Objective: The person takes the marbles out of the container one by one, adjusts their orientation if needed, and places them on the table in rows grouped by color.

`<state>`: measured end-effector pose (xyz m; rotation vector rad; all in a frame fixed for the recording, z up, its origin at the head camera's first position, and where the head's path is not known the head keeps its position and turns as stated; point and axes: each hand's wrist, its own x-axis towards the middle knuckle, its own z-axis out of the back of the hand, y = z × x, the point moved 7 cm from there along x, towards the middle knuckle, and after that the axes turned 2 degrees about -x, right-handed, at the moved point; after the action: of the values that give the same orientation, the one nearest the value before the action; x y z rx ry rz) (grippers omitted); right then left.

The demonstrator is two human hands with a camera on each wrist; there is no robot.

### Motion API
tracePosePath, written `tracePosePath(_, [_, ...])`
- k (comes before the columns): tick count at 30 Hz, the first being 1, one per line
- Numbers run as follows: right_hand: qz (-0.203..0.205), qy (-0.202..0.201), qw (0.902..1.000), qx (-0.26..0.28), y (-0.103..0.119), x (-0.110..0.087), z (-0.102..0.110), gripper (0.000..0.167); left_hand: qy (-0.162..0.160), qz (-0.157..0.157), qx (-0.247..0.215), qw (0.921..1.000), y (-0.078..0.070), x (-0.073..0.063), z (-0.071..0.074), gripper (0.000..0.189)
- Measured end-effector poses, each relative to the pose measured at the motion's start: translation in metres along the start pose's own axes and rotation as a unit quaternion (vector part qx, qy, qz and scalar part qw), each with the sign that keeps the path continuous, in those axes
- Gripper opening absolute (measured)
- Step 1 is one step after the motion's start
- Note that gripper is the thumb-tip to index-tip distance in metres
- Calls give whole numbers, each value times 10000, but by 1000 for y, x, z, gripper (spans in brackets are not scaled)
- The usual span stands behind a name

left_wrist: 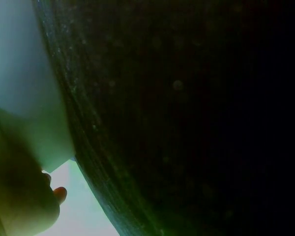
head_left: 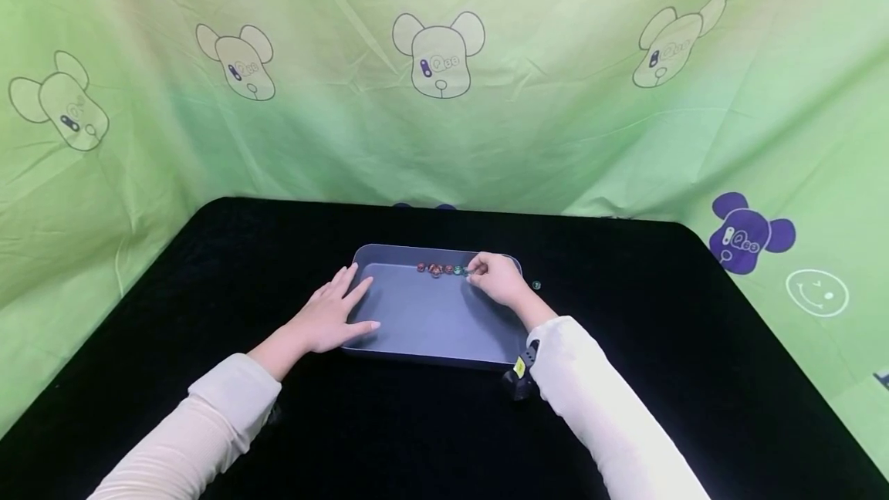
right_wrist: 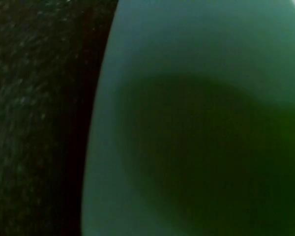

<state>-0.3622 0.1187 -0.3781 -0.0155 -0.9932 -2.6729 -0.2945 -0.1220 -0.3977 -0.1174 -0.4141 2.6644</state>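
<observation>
A shallow grey rectangular tray (head_left: 430, 322) lies on the black cloth. Along its far side, small round glass marbles form a row, with reddish marbles (head_left: 435, 270) to the left and a green marble (head_left: 458, 271) to the right. At the row's right end, my right hand (head_left: 498, 278) pinches a small greenish marble (head_left: 466, 271) between thumb and forefinger, partly covered by the fingertips. My left hand (head_left: 329, 317) rests with fingers spread over the tray's left edge. In the left wrist view, part of the left hand (left_wrist: 27, 206) shows at lower left. The right wrist view is too blurred for detail.
One loose green marble (head_left: 537, 285) sits on the black cloth (head_left: 611, 315) just right of the tray. A black device (head_left: 519, 376) is strapped at the right wrist, near the tray's front right corner. Green printed fabric (head_left: 333, 122) hangs behind and beside the table.
</observation>
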Motion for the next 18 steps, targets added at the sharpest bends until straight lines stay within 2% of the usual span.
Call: tracePosePath(18, [129,-195,9975,664,5,-18,22,12,0,26,9,10000,1,-1,1,80])
